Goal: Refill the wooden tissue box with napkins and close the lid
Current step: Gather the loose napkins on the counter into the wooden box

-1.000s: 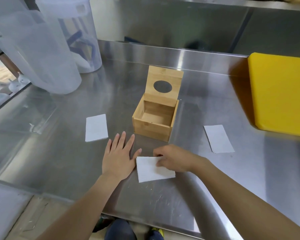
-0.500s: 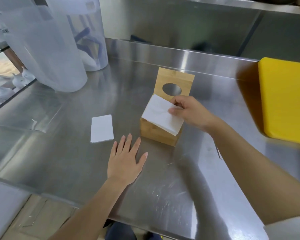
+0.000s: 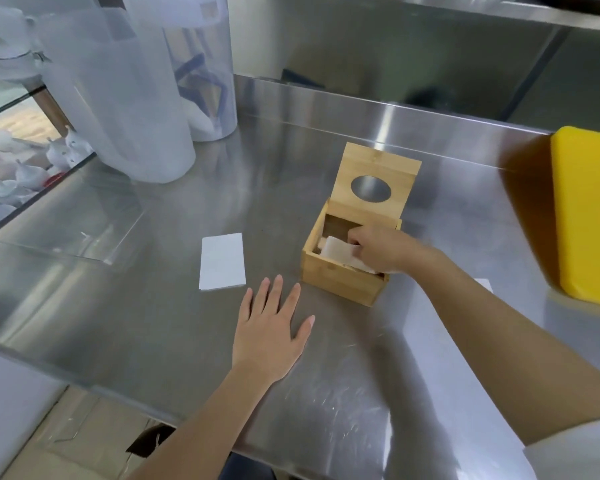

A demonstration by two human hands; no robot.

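- Far left on the counter [image 3: 146, 327], two translucent jugs [image 3: 125, 98] stand together near the back, well apart from my work, so they leave the middle free.
- Next along, a spare napkin [image 3: 222, 261] lies flat and alone, near the box and just beyond my left fingertips; I judge it is laid out there to be the next one picked up.
- Nearer the front edge, my left hand [image 3: 271, 337] rests palm down with fingers spread, holding nothing. It seems to brace me while the other arm reaches forward.
- Toward the middle, the box [image 3: 340, 282] sits with its lid [image 3: 378, 174] standing upright at the back, oval hole facing me. That keeps the top open for loading.
- Inside the box, my right hand [image 3: 378, 251] has its fingers curled down on a folded napkin [image 3: 336, 252], pressing it in. The sheet lies tilted, one end against the near wall, so I judge it is not yet seated flat.
- Just past my right forearm, a white corner [image 3: 484, 284] shows on the counter; it may be another napkin, but most of it is hidden.
- Far right, a yellow board [image 3: 586, 216] lies clear of the job.
- By my reckoning the refill is only begun, and the lid is not yet closed.
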